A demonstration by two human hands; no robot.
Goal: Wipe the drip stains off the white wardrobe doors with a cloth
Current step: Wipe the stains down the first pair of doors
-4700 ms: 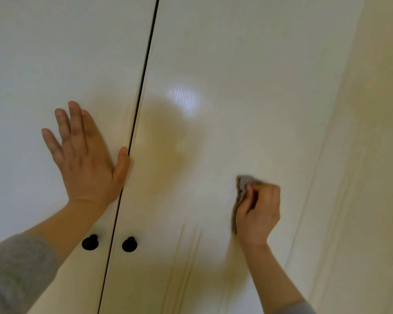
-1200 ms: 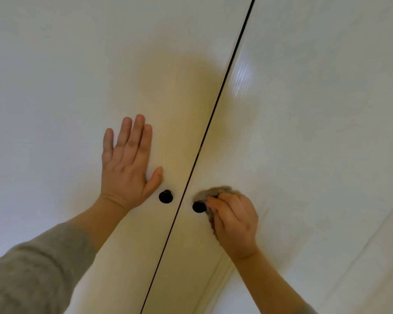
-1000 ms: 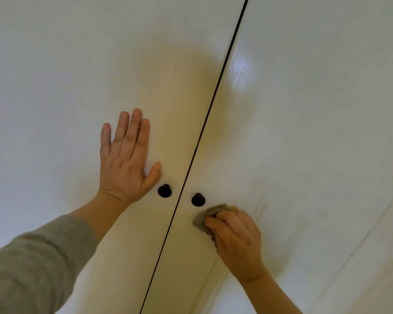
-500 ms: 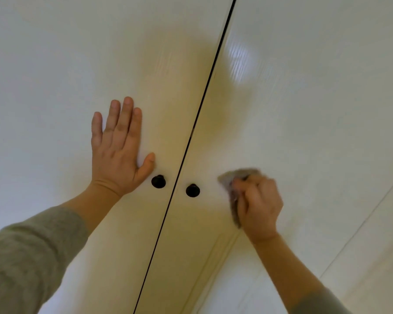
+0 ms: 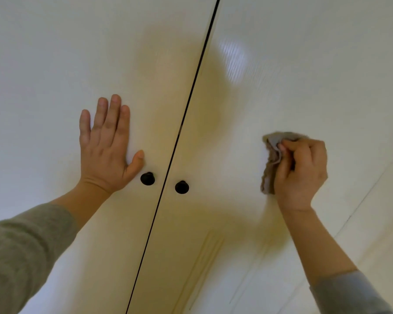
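Two white wardrobe doors fill the view, the left door [image 5: 55, 64] and the right door [image 5: 315, 64], split by a dark gap. My left hand [image 5: 107, 148] lies flat with straight fingers on the left door, just above its black knob [image 5: 147, 178]. My right hand [image 5: 302, 171] grips a crumpled brown-grey cloth [image 5: 271, 159] and holds it against the right door, well to the right of that door's black knob [image 5: 181, 187]. Faint yellowish drip streaks [image 5: 209, 252] run down the right door below the knobs.
A bright light reflection [image 5: 235, 60] sits on the upper right door. At the far right a thin seam marks a neighbouring white panel [image 5: 386, 211]. My grey sleeves cover both forearms at the bottom corners.
My right hand has carried the cloth from just below the right knob up and to the right across the right door. My left hand has stayed flat on the left door.
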